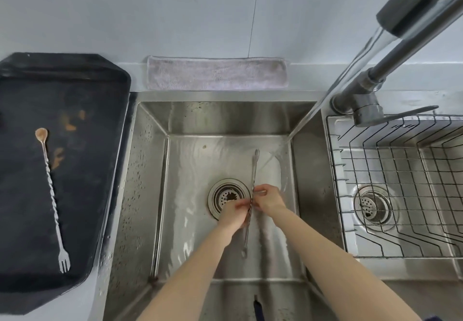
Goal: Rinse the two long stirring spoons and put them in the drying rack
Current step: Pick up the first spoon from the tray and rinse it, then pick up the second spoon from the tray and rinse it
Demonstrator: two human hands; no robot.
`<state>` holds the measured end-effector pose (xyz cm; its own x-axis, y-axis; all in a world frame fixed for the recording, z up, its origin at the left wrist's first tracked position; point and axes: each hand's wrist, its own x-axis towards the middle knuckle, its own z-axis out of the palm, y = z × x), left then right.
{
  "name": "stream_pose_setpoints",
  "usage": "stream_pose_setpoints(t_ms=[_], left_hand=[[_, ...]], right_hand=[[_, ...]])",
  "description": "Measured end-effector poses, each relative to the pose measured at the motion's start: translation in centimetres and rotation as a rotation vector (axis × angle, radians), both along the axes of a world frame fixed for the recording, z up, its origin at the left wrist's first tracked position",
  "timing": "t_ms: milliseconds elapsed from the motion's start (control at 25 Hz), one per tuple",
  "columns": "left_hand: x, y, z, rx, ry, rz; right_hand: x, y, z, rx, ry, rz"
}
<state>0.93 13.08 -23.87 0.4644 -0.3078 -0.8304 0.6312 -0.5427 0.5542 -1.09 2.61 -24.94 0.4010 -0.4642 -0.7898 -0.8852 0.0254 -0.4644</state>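
**One stirring spoon in both hands over the sink, the other on the tray**

A long twisted-stem stirring spoon [251, 196] is held over the left sink basin [150, 170], running roughly front to back, its forked end pointing toward the wall and its small bowl end toward the person. The left hand [231, 216] pinches the twisted middle of the stem from the left, and the right hand [269, 201] pinches it from the right, just beyond; both grips are narrow and closed on the stem. The drain strainer [228, 196] lies directly below the hands, slightly to the left.

Water [333, 90] pours from the faucet [413, 17] in a slanting stream and lands in the basin's far right corner, near the forked tip (whether it strikes the spoon itself is unclear).

The second stirring spoon [52, 195] lies flat on a dark tray [100, 110] on the counter [136, 75] left of the sink, its bowl brown with residue, fork end nearest the person. Brown smears mark the tray beside it.

A wire drying rack [390, 185] sits in the right basin. A folded grey cloth [216, 75] lies behind the sink against the wall.
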Motion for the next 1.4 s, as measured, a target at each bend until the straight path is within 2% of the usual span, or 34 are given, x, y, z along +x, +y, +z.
stream_pose_setpoints(t_ms=[200, 400, 600, 920, 1120, 1400], left_hand=[[-0.1, 0.2, -0.7, 0.004, 0.058, -0.097], [0.4, -0.1, -0.1, 0.003, -0.002, -0.189], [0.9, -0.1, 0.7, 0.065, -0.166, -0.388], [3.9, 3.0, 4.5, 0.252, -0.516, -0.694], [6.2, 5.5, 9.4, 0.335, -0.749, -0.775], [8.7, 11.4, 15.3, 0.425, -0.978, -0.718]], right_hand=[[-0.5, 0.6, 0.0, 0.016, 0.046, 0.051], [-0.7, 0.8, 0.5, 0.028, 0.058, 0.074], [-1.0, 0.9, 1.9, 0.026, 0.044, 0.132], [0.1, 1.7, 7.9, -0.089, -0.088, 0.369], [1.2, 3.3, 11.7, -0.250, -0.173, 0.533], [4.3, 8.2, 16.3, -0.384, -0.363, 0.630]])
